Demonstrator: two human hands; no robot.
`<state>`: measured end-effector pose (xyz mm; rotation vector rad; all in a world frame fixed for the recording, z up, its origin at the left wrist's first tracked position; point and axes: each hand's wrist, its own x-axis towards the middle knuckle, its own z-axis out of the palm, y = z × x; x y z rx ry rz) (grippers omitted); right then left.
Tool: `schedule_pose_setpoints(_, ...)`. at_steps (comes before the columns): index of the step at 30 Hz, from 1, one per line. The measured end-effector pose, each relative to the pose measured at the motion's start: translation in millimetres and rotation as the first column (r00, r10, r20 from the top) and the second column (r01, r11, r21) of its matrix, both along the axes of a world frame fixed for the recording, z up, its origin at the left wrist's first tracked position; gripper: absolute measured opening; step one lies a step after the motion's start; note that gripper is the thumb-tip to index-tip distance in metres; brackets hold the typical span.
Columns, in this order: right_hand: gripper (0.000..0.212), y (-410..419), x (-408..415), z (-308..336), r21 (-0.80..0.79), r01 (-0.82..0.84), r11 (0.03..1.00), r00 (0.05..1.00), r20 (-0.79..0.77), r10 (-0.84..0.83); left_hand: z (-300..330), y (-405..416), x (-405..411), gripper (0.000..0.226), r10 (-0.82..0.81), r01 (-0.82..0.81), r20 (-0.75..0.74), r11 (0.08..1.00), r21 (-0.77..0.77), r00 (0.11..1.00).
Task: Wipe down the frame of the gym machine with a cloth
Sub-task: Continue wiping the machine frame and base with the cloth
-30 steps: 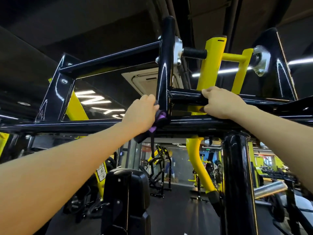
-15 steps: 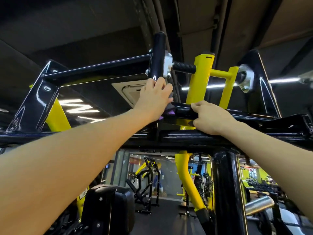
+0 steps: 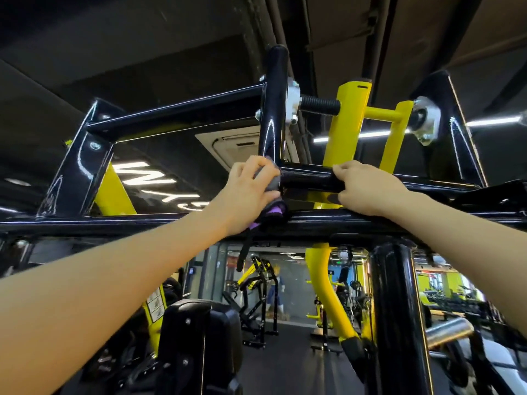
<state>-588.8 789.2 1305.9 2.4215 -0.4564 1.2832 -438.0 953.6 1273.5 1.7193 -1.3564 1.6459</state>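
Observation:
The gym machine's black frame [image 3: 176, 112] spans the view overhead, with a long crossbar, an upright post [image 3: 273, 109] and a short horizontal tube [image 3: 308, 179] joining it. My left hand [image 3: 251, 192] grips a grey and purple cloth [image 3: 272, 201] and holds it against the foot of the upright post, where the short tube meets it. A dark strap of the cloth hangs below the crossbar. My right hand [image 3: 368, 189] is curled over the short tube just right of the cloth.
A yellow lever arm [image 3: 348, 124] with a threaded pivot rises behind the short tube. A thick black column [image 3: 396, 317] stands below right, a black padded seat back [image 3: 199, 346] below centre. Other gym machines fill the room beyond.
My left hand has come down the upright post with the cloth, from higher on the post to its foot. My right hand keeps its hold on the short tube.

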Motion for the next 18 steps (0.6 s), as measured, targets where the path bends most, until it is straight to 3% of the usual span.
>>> schedule_pose_setpoints(5,0.049,6.0,-0.6,0.4,0.002,0.02,1.0,1.0,-0.004,-0.02,-26.3,12.2,3.0,0.045,-0.043,0.045,-0.208,0.999,0.003,0.977)
schedule_pose_setpoints(8,0.049,7.7,-0.1,-0.5,0.006,0.021,1.0,1.0,-0.01,-0.021,-5.7,18.6,-0.2,0.038,0.051,-0.025,-0.475,0.998,0.06,0.878)
schedule_pose_setpoints(10,0.048,7.8,0.2,-1.5,0.008,0.018,1.0,1.0,-0.013,-0.018,8.6,17.0,1.9,0.042,0.135,-0.094,-0.554,0.99,0.102,0.821)
schedule_pose_setpoints(12,0.045,7.4,0.2,-3.5,0.019,0.01,1.0,1.0,-0.016,-0.01,12.5,13.3,4.1,0.046,0.12,-0.093,-0.609,0.993,0.075,0.784)
schedule_pose_setpoints(15,0.036,7.1,1.2,-6.2,0.007,0.024,1.0,1.0,-0.02,-0.024,6.1,9.7,1.1,0.046,0.137,-0.143,-0.59,0.989,0.036,0.796)
schedule_pose_setpoints(18,0.029,5.6,2.0,-8.4,-0.001,0.032,0.999,0.999,-0.04,-0.032,0.6,11.9,-7.1,0.037,0.236,-0.244,-0.42,0.969,0.037,0.876)
